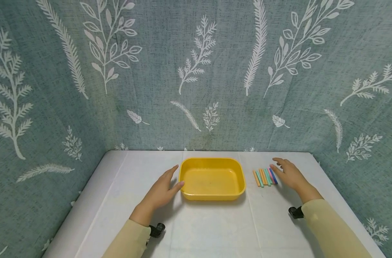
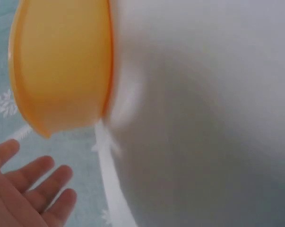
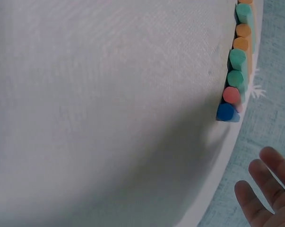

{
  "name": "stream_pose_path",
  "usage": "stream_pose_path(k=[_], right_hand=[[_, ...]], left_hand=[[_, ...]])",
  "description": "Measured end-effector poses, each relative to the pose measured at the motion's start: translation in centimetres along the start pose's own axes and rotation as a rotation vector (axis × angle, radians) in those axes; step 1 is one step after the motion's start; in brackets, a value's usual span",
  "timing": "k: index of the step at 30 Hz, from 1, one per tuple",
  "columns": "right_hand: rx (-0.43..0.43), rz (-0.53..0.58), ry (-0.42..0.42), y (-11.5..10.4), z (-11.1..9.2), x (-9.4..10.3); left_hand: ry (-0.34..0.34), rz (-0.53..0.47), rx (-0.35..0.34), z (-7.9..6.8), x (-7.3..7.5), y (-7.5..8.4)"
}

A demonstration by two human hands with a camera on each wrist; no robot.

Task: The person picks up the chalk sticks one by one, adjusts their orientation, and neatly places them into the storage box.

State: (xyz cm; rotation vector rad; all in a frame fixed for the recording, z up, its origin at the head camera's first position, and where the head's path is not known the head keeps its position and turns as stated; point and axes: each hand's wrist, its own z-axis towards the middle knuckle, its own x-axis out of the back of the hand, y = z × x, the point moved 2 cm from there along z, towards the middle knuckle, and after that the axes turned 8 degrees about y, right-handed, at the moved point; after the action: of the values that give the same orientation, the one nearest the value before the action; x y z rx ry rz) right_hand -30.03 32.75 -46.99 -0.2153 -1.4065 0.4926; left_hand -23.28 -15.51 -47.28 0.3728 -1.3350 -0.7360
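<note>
A yellow plastic tray (image 1: 212, 197) with nothing in it stands mid-table; its side wall (image 2: 62, 61) fills the upper left of the left wrist view. At its left end is my left hand (image 1: 161, 191), fingers spread and holding nothing. Those fingers (image 2: 36, 189) are apart from the wall; whether the thumb touches the rim I cannot tell. Several coloured chalk sticks (image 1: 265, 177), orange, green, pink and blue, lie side by side right of the tray. My right hand (image 1: 290, 175) hovers beside the blue chalk (image 3: 226, 112), with relaxed fingers (image 3: 263, 182) and nothing held.
A white cloth (image 1: 212, 229) covers the table. Behind and at both sides hangs a grey-green curtain (image 1: 157, 107) with white leaf prints. Each wrist wears a small black camera, the left one (image 1: 157, 230) and the right one (image 1: 295, 212).
</note>
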Motion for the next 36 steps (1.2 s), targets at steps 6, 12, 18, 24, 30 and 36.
stream_pose_path(k=[6, 12, 18, 24, 30, 36], right_hand=[[-0.050, 0.069, -0.026, 0.4, 0.6, -0.5], [-0.096, 0.114, -0.052, 0.6, 1.1, -0.8], [-0.143, 0.119, -0.077, 1.1, 1.2, -1.0], [-0.160, 0.116, -0.120, 1.6, 1.2, -1.3], [-0.164, 0.111, -0.163, 1.2, 1.5, -1.1], [-0.193, 0.113, -0.245, 1.2, 1.8, -1.1]], left_hand=[[-0.001, -0.057, 0.086, -0.1, -1.5, 0.6], [-0.019, -0.104, 0.112, -0.4, -2.4, 0.9], [-0.016, -0.157, 0.117, -0.3, -2.9, 0.9], [-0.031, -0.183, 0.133, -0.4, -2.9, 0.6], [-0.037, -0.196, 0.119, -0.5, -2.6, 0.4], [-0.052, -0.214, 0.135, -0.6, -2.6, 0.1]])
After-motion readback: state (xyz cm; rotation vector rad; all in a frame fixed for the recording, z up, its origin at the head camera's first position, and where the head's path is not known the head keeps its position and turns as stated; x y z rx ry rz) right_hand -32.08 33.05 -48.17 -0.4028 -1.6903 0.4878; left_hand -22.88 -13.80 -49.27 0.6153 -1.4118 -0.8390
